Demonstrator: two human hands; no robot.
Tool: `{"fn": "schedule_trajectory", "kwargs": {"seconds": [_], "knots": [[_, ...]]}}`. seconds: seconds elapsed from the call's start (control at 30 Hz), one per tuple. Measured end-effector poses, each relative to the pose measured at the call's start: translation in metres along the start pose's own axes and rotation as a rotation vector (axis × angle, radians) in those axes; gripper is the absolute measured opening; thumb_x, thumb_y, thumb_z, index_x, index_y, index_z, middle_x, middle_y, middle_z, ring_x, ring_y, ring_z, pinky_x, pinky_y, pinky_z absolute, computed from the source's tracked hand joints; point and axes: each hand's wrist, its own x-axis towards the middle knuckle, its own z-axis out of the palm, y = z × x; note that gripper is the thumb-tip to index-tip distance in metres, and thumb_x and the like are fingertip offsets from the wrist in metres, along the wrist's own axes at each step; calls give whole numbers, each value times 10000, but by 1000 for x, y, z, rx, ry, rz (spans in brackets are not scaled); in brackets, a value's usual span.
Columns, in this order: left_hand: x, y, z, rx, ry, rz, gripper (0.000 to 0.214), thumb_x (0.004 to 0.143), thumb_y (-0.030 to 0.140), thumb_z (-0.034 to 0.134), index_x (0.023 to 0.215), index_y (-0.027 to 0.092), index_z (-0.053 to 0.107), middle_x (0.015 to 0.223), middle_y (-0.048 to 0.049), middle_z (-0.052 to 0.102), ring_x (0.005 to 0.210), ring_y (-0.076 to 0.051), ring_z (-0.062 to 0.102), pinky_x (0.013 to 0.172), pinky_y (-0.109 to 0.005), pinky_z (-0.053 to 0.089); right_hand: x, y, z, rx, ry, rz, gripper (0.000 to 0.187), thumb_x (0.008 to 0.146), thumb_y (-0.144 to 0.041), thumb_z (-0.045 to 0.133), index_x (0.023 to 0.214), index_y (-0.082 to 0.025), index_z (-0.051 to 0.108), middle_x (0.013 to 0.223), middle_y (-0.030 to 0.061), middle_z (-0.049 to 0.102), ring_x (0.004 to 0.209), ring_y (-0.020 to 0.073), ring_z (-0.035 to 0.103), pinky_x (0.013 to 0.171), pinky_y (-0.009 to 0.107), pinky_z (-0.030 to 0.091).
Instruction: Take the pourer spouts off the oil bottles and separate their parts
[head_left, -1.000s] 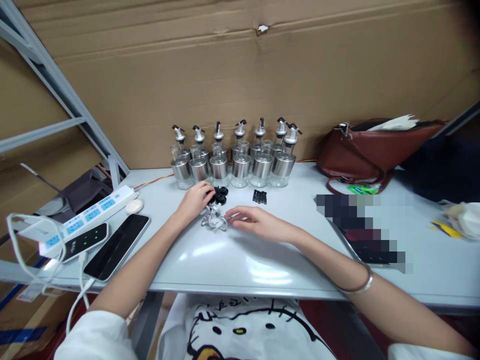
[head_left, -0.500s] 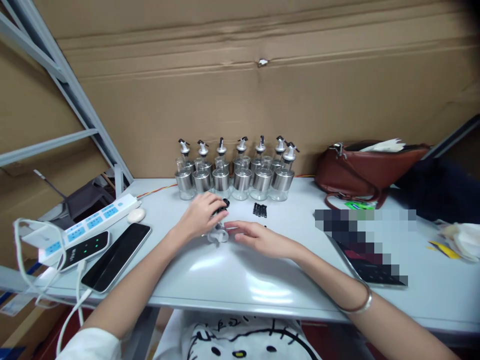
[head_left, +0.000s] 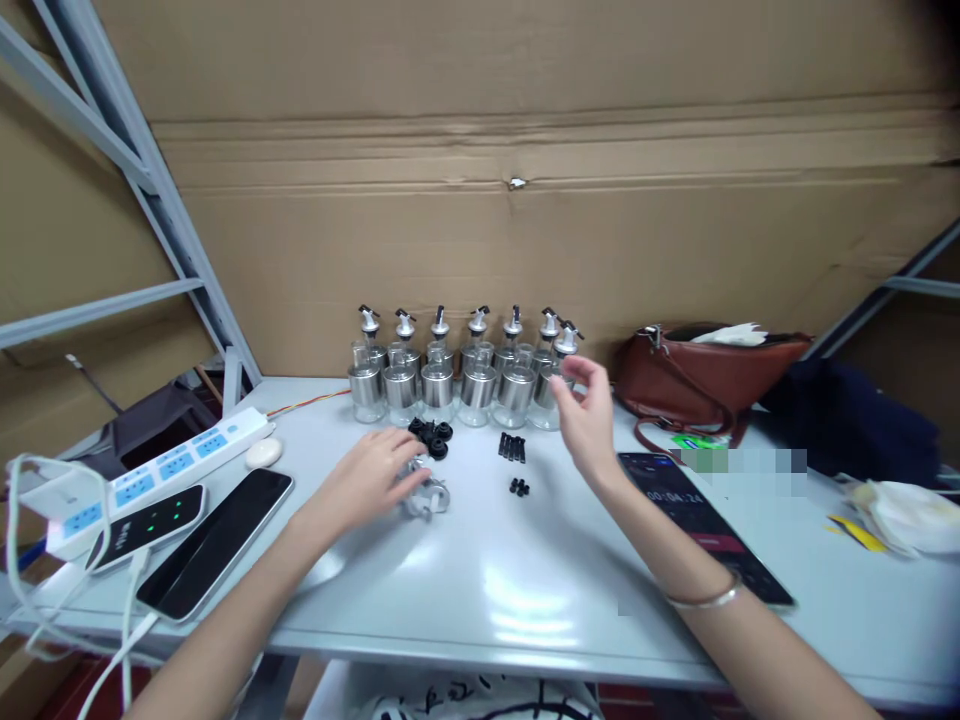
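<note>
So, two rows of glass-and-steel oil bottles are lined up at the back of the desk, right by the cardboard. Seven of them wear silver pourer tops with black flip levers: the whole back row, plus the one at the right end of the front row. The other five in front are just bare glass necks.

My left hand is low over a little heap of pale grayish spout pieces; those fingers are loosely curved, but I honestly can't tell if they've pinched anything. Just beyond the heap sits a cluster of round black stoppers.

Right hand is up in front of that capped bottle at the right end, thumb and fingers apart in a loose C, grasping nothing as far as I can see. Can't tell if they're touching the glass.

Between the two hands there's a neat row of black levers, with a small bunch of tiny black caps nearer me. Off to the right, a phone running a timer lies partly behind my forearm, with a brown handbag behind it.
</note>
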Motion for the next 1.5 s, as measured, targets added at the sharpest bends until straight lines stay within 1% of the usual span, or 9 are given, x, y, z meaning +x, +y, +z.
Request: {"fn": "schedule_trajectory", "kwargs": {"seconds": [0.2, 0.37, 0.53, 0.73, 0.9, 1.0, 1.17, 1.27, 1.5], "knots": [[-92, -24, 7, 384, 183, -613, 545, 898, 402, 333, 1301, 56, 459, 1255, -204, 507, 1089, -354, 533, 882, -490, 417, 52, 30, -3, -113, 153, 79, 494, 713, -394, 598, 1121, -145, 473, 1212, 165, 524, 1142, 248, 512, 1004, 424, 376], [-107, -12, 17, 469, 117, -808, 618, 891, 437, 285, 1349, 43, 414, 1246, -234, 500, 941, -370, 581, 764, -478, 452, 65, 30, 11, -177, 97, 69, 546, 678, -430, 657, 1101, -121, 504, 1115, 191, 608, 1049, 276, 570, 960, 442, 402], [-75, -1, 9, 383, 169, -697, 628, 877, 458, 351, 1359, 56, 388, 1286, -241, 490, 1108, -378, 532, 876, -515, 426, 69, 26, 15, -203, 135, 43, 413, 770, -445, 560, 1038, -138, 495, 1043, 204, 625, 979, 288, 584, 912, 475, 412], [-31, 38, -6, -219, 94, -293, 566, 884, 434, 457, 1386, 224, 300, 1386, -133, 439, 1241, -271, 476, 1012, -453, 405, 56, -9, -2, -173, 251, -166, 417, 892, -411, 392, 1234, -180, 333, 1116, 161, 535, 1033, 272, 565, 917, 473, 407], [7, 71, -11, -827, -28, -153, 700, 816, 417, 592, 1389, 252, 226, 1427, -148, 388, 1273, -255, 444, 1010, -450, 422, 15, -62, -7, 16, -49, -285, 520, 924, -429, 334, 1381, -225, 195, 976, 101, 557, 876, 242, 607, 794, 432, 469], [32, 82, 4, -1057, 82, -97, 897, 647, 343, 765, 1368, 220, 246, 1456, -155, 348, 1324, -277, 376, 1096, -466, 323, -20, -91, -3, 179, -267, -203, 497, 929, -425, 336, 1385, -285, 194, 907, 63, 561, 767, 208, 608, 673, 371, 479], [44, 98, 31, -1240, 121, -101, 674, 597, 176, 734, 1212, 174, 457, 1148, -91, 606, 1053, -267, 575, 890, -401, 488, -50, -120, 0, 304, -497, 7, 255, 767, -346, 664, 920, -252, 482, 708, -27, 550, 578, 125, 512, 550, 277, 429], [34, 95, 34, -1351, -80, -81, 460, 552, 171, 740, 983, 141, 583, 900, -50, 638, 872, -234, 608, 786, -376, 500, -50, -124, 1, 302, -614, 120, 304, 705, -268, 695, 687, -226, 395, 591, -61, 523, 487, 87, 462, 496, 247, 377], [30, 71, 59, -1925, -1059, 278, 593, 353, 28, 797, 884, 187, 585, 801, 23, 667, 790, -178, 650, 807, -378, 500, -55, -111, 14, 753, -965, 457, 372, 679, -228, 739, 677, -204, 368, 549, -106, 516, 392, 46, 479, 449, 205, 359]]}}
